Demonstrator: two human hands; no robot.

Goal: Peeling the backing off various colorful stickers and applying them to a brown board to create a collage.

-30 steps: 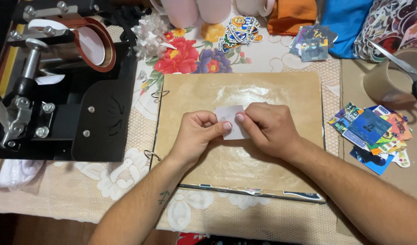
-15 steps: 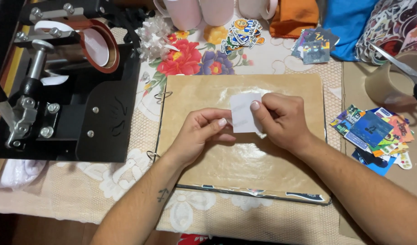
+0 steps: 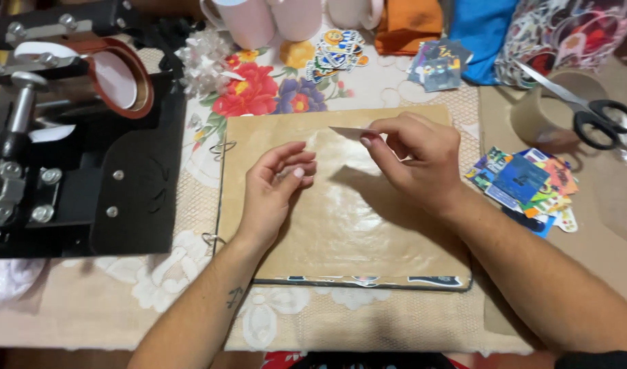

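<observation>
While the right hand (image 3: 419, 160) pinches a small white slip (image 3: 347, 131), seen nearly edge-on, just above the far part of the brown board (image 3: 341, 225), the left hand (image 3: 276, 188) rests on the board with fingers loosely curled, holding nothing. By my judgement the slip is lifted but not yet placed anywhere. Piles of stickers (image 3: 528, 188) lie right, a press (image 3: 74, 137) left on the bench (image 3: 190, 301).
</observation>
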